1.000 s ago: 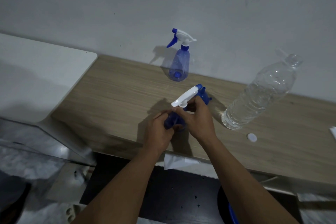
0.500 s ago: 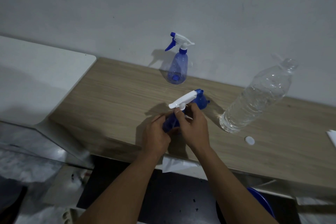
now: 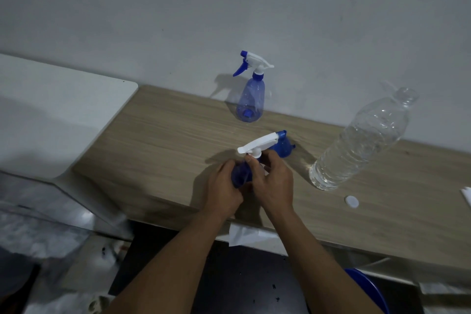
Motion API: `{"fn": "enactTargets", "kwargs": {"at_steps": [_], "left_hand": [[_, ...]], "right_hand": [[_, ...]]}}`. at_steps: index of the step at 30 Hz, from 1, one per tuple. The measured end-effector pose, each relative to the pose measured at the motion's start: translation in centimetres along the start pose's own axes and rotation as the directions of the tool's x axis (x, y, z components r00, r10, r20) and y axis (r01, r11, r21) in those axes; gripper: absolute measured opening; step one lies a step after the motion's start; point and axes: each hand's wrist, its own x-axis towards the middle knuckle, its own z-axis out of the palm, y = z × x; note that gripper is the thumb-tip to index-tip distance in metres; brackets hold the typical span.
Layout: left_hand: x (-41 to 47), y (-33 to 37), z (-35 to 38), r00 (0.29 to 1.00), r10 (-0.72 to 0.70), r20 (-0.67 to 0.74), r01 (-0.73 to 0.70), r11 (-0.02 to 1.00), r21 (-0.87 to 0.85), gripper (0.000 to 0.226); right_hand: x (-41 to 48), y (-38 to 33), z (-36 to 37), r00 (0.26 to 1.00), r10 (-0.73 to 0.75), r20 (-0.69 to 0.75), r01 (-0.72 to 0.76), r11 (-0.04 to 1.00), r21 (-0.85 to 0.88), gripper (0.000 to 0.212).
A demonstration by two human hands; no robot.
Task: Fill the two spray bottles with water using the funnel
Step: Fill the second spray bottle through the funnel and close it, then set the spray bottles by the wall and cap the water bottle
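My left hand (image 3: 222, 189) grips the blue body of a spray bottle (image 3: 240, 173) near the front of the wooden counter (image 3: 158, 145). Around its neck, just below the white trigger head (image 3: 257, 145), close the fingers of my right hand (image 3: 271, 183). Behind the trigger head lies a blue funnel (image 3: 282, 146), partly hidden. The second blue spray bottle (image 3: 251, 99) stands upright by the wall with its head on. A large clear water bottle (image 3: 362, 140), uncapped and mostly full, stands to the right.
The bottle's white cap (image 3: 352, 202) lies on the counter right of my hands. A white surface (image 3: 51, 109) adjoins the counter on the left. White paper (image 3: 242, 233) hangs at the counter's front edge. A blue round object (image 3: 367, 285) sits below on the right.
My hands and the held spray bottle have kept their place on the counter; the right fingers have shifted on the neck under the trigger head. The camera view drifted slightly.
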Motion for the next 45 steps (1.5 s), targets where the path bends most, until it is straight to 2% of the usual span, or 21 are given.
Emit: {"fn": "enactTargets", "kwargs": {"at_steps": [2,4,7,13,16,17,20,23,26,28,30,32,37,41,45], "left_hand": [[0.6,-0.1,-0.4,0.998,0.01,0.07,-0.009,1.0,-0.024,0.051],[0.8,-0.1,-0.5,0.995,0.016,0.097,-0.017,1.0,0.002,0.048],[0.6,-0.6,0.1,0.998,0.034,0.045,-0.035,0.999,0.041,0.036],[0.0,-0.2,0.8,0.995,0.076,-0.059,-0.073,0.996,0.043,0.036],[-0.2,0.2,1.2,0.993,0.05,-0.107,-0.046,0.998,0.036,0.03],[-0.1,0.2,1.4,0.992,0.036,-0.122,-0.031,0.998,0.046,0.027],[-0.2,-0.1,1.6,0.996,0.007,-0.092,0.001,0.997,0.082,0.023],[-0.3,-0.3,1.4,1.0,0.007,0.029,-0.012,0.985,0.171,0.032],[-0.9,-0.2,0.4,0.992,0.057,0.116,-0.078,0.981,0.18,0.041],[-1.7,-1.0,-0.9,0.992,0.083,0.092,-0.102,0.972,0.213,0.056],[-2.6,-2.1,-3.0,0.995,0.093,0.025,-0.096,0.949,0.301,0.062],[-2.4,-3.8,-5.2,0.995,0.09,-0.041,-0.066,0.915,0.399,0.057],[-0.7,-4.4,-11.8,0.998,0.04,-0.042,-0.005,0.779,0.626,0.052],[-0.2,-3.8,-15.3,0.997,-0.08,-0.008,0.065,0.745,0.664,0.054],[-0.5,-3.5,-16.7,0.987,-0.16,0.007,0.114,0.729,0.675,0.057]], "right_hand": [[0.3,0.2,-0.1,1.0,-0.018,0.01,0.018,1.0,-0.02,0.011],[0.4,0.2,-0.2,1.0,-0.019,0.001,0.019,1.0,-0.011,0.012],[0.2,0.3,0.0,1.0,-0.008,-0.023,0.008,1.0,-0.006,0.014],[0.4,0.1,0.2,0.999,0.01,-0.034,-0.011,1.0,-0.016,0.015],[-0.3,-0.3,0.4,0.998,0.027,-0.054,-0.027,1.0,0.013,0.011],[-0.6,-0.6,0.5,0.996,0.061,-0.067,-0.059,0.997,0.04,0.017],[-0.6,-1.1,0.6,0.981,0.187,-0.052,-0.175,0.97,0.17,0.053],[0.5,-0.9,0.4,0.983,0.185,0.002,-0.184,0.975,0.128,0.068],[1.6,-0.9,-0.1,0.984,0.177,-0.025,-0.174,0.981,0.088,0.056],[2.0,-1.0,-0.6,0.98,0.183,-0.083,-0.175,0.98,0.089,0.048],[2.1,-1.3,-1.2,0.981,0.164,-0.103,-0.155,0.984,0.089,0.019],[2.0,-1.8,-1.3,0.983,0.179,-0.035,-0.176,0.98,0.088,0.005],[0.4,-5.4,0.1,0.958,0.172,0.228,-0.165,0.985,-0.051,0.008],[-0.7,-7.7,1.7,0.886,0.236,0.4,-0.18,0.968,-0.172,0.016],[-2.3,-9.2,2.8,0.834,0.286,0.472,-0.198,0.953,-0.228,0.014]]}}
